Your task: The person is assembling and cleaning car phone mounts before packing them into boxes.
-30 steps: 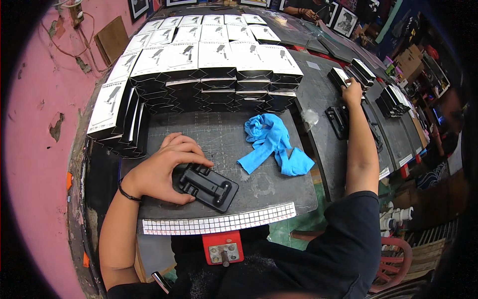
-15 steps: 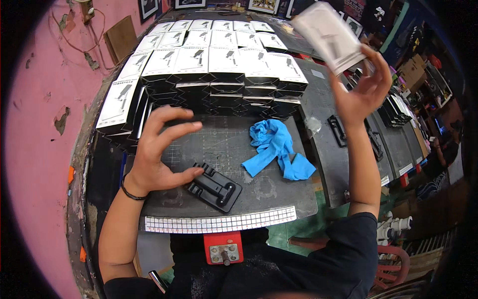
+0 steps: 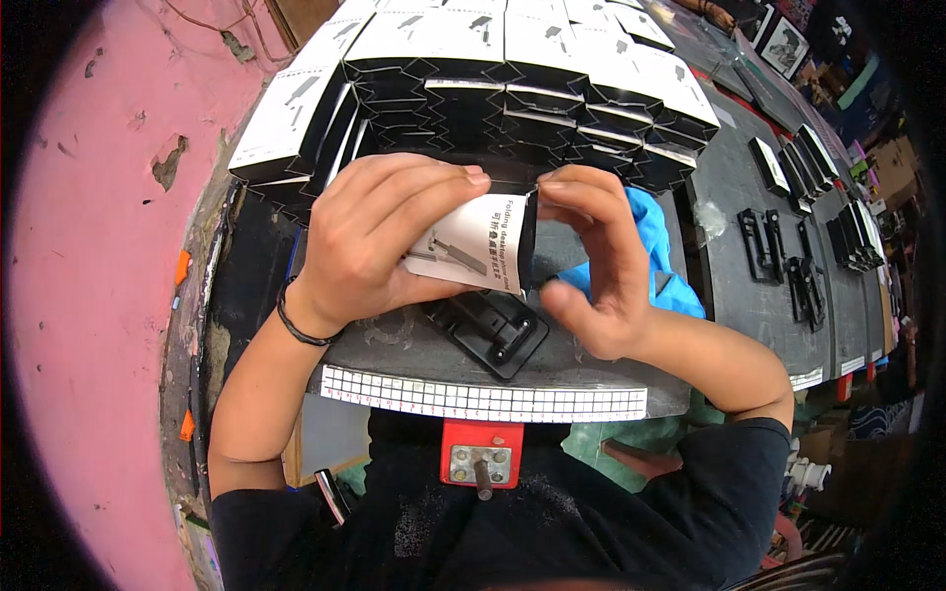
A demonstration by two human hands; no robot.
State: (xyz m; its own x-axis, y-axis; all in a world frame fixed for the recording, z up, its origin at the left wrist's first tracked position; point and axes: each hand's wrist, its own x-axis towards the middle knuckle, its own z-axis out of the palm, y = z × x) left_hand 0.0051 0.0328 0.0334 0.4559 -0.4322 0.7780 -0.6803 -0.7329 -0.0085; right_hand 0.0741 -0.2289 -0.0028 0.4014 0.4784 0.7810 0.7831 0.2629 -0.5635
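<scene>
My left hand (image 3: 370, 241) is wrapped round a small white carton (image 3: 468, 236) with black sides and a picture of a phone stand, held above the table. My right hand (image 3: 606, 266) curls at the carton's dark right end, its index fingertip at the far corner and its thumb by the near edge. Below the carton a black folding phone stand (image 3: 503, 345) lies on the dark table, partly covered by the carton and my left hand. A blue cloth (image 3: 670, 271) lies behind my right hand, partly hidden by it.
Stacks of similar cartons (image 3: 424, 39) rise along the table's far side. A white gridded strip (image 3: 483, 396) runs along the near edge. On the right-hand table lie several black stands (image 3: 774, 251) and more cartons (image 3: 859, 236). A pink wall (image 3: 108, 295) stands at left.
My right hand has brought the carton down from the upper right to the middle. My left hand has closed round it. The view has shifted, with the stacks now nearer the top.
</scene>
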